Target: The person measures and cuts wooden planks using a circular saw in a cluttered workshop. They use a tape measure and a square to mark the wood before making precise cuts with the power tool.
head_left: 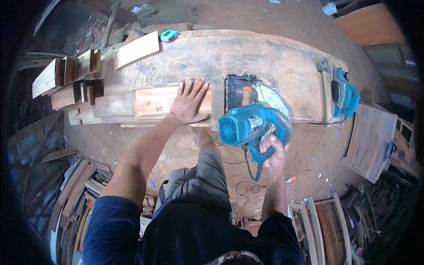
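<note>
My left hand [190, 102] lies flat with its fingers spread on a reddish plank [154, 102], pressing it against the workbench [185, 57]. Pencil-like marks show on the plank's face. A narrow wooden strip [217, 106] crosses the plank's right end, beside my fingertips. My right hand [274, 150] is wrapped round the rear handle of a teal circular saw [240, 126]. The saw's dark base plate [238, 86] rests just right of the strip, over the bench. Its blade edge is hidden under the guard.
A teal electric planer [346, 95] sits at the bench's right end. At the far left are stacked wood blocks [70, 73], a pale board [137, 49] and a turquoise tape measure [168, 35]. The saw's cord [251, 170] hangs toward the floor. Timber piles [75, 194] stand behind me.
</note>
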Motion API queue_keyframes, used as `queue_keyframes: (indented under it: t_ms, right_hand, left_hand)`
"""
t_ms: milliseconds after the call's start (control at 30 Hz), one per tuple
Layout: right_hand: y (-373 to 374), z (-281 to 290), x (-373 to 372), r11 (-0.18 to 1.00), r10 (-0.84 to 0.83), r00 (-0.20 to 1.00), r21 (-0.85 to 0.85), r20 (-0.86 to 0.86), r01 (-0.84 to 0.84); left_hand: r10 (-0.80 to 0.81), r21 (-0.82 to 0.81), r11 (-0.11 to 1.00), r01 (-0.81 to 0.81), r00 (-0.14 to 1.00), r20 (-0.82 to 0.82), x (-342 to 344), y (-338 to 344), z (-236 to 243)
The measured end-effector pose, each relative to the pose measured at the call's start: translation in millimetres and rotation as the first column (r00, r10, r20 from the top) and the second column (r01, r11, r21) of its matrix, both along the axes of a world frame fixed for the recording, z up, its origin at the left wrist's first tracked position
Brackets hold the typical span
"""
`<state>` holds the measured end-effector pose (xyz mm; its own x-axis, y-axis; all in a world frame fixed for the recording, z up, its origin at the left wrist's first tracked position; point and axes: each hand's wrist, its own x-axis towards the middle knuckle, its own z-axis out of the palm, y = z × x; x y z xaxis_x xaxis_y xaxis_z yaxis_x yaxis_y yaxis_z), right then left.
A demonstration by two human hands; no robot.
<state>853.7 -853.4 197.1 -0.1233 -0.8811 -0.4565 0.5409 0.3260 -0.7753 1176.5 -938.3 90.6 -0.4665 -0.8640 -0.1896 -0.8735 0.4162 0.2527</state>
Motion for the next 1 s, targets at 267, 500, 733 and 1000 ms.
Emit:
queue_keyframes:
  t_ms: [267, 500, 733, 1000]
  right_hand:
    - [-15.9, 2.0, 5.0, 1.000, -0.014, 1.000, 0.019, -0.016, 0.014]
    - [-28.2, 4.5, 9.3, 1.000, -0.008, 0.998, -0.028, -0.070, 0.006]
    - [-35.1, 1.5, 8.6, 1.000, 0.003, 0.997, -0.025, -0.080, -0.005]
    - [-48.5, 10.5, 14.2, 1.000, 0.015, 0.995, -0.005, -0.098, -0.016]
  left_hand:
    - [-0.005, -0.016, 1.000, 0.006, 0.999, 0.032, 0.9, 0.9, -4.5]
    - [-0.017, -0.015, 1.000, 0.018, 0.998, 0.063, 0.8, -0.2, -4.0]
    - [-0.022, 0.022, 1.000, 0.019, 0.995, 0.098, -0.1, -2.1, 1.0]
    - [-0.030, 0.041, 0.999, 0.025, 0.994, 0.108, 0.1, -4.7, 3.7]
